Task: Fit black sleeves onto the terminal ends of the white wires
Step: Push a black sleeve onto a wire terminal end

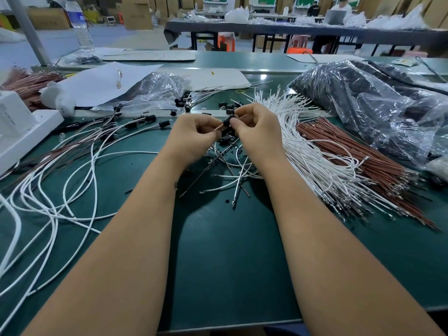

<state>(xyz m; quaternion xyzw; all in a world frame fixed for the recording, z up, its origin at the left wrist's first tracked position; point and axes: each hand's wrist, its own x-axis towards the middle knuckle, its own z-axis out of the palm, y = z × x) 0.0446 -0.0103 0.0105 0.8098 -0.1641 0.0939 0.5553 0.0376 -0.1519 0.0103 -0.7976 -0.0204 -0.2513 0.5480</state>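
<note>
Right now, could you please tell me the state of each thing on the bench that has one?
left hand: pinching a thin wire end
right hand: holding the black sleeve
white wire bundle: loose, fanned out
brown wire bundle: lying flat
water bottle: upright
large plastic bag: lying on bench, contents dark

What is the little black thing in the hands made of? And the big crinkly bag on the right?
The black sleeve, pinched by the right hand, looks like matte moulded plastic or rubber: dull, no shine. I can't tell which. The left hand holds a thin wire at it. The bag looks like thin clear plastic film: glossy wrinkles, dark contents showing through.
</note>
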